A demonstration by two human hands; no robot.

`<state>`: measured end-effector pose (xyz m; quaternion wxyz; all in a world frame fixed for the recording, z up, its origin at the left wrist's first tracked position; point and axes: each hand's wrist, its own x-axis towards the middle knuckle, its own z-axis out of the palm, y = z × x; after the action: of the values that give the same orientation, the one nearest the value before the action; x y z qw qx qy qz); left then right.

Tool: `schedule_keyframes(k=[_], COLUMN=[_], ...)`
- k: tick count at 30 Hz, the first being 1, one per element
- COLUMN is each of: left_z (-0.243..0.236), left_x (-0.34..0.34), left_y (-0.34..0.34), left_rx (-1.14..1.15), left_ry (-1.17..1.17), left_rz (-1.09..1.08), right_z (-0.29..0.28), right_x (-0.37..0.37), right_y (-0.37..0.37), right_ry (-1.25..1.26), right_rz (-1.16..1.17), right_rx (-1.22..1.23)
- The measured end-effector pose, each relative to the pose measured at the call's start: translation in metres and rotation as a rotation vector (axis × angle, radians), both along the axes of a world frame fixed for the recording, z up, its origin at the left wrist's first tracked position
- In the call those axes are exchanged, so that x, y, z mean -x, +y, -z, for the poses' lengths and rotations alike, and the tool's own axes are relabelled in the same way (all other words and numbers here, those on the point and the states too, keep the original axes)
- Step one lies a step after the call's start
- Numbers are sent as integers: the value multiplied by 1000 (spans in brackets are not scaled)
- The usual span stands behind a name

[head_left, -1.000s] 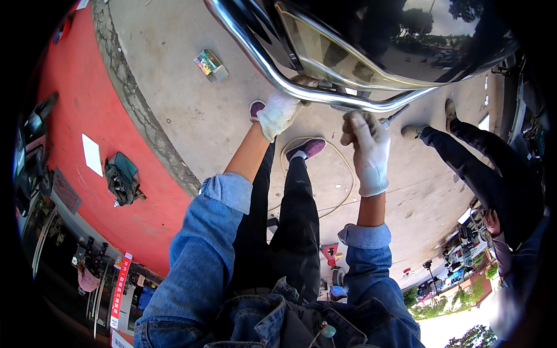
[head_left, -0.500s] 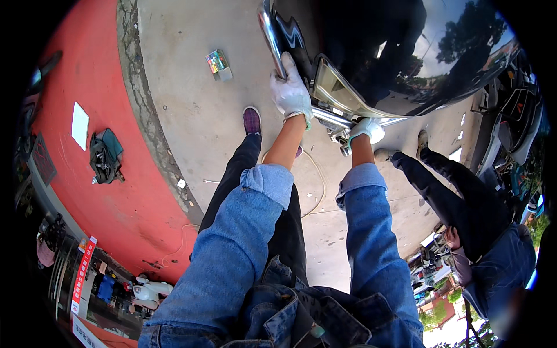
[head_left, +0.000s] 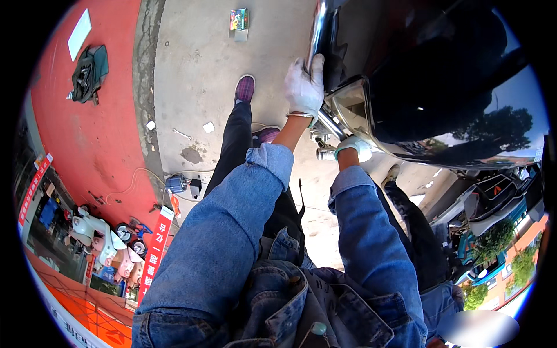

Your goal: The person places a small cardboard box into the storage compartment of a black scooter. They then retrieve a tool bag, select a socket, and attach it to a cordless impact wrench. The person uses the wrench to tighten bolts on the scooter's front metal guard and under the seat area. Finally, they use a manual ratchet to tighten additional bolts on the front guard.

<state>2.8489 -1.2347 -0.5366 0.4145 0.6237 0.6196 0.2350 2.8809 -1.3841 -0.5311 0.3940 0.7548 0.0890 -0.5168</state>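
My left hand (head_left: 304,87), in a white glove, is closed round an upright chrome bar (head_left: 317,36) at the front of a glossy black vehicle body (head_left: 429,98). Lower down, my right hand (head_left: 356,149), also gloved, is closed at the end of a slanting chrome bar (head_left: 332,124); its fingertips are partly hidden. Between the hands and the body sits a clear lamp (head_left: 351,107) with a pale frame. A metal fitting (head_left: 325,152) shows just left of my right hand.
Another person's leg (head_left: 400,209) stands beyond my right arm. On the concrete lie a small colourful box (head_left: 238,24), a wrench (head_left: 182,134) and a blue motor-like tool (head_left: 178,184) with a cord. A dark bag (head_left: 90,72) rests on the red floor; scooters (head_left: 98,232) stand at lower left.
My view has turned, and the vehicle now sits farther right and lower in it. Both hands keep their hold on the chrome bars. The wrench and blue tool have come into sight.
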Motion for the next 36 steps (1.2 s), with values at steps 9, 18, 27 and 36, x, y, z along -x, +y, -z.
schedule_keyframes(k=[9, 18, 27, 36], left_z=[-7, -5, 8, 87], left_x=[9, 38, 200, 56], left_y=[0, 5, -75, -198], left_rx=[65, 155, 1121, 1670], left_ry=[6, 48, -424, -776], left_rz=[57, 88, 248, 261], right_z=[11, 30, 15, -2], right_x=[10, 17, 46, -15], right_y=[-11, -33, -150, -163], right_ry=[-6, -57, -817, -1196], right_rz=[-64, -104, 2251, 382], right_rx=[-39, -55, -1530, -1403])
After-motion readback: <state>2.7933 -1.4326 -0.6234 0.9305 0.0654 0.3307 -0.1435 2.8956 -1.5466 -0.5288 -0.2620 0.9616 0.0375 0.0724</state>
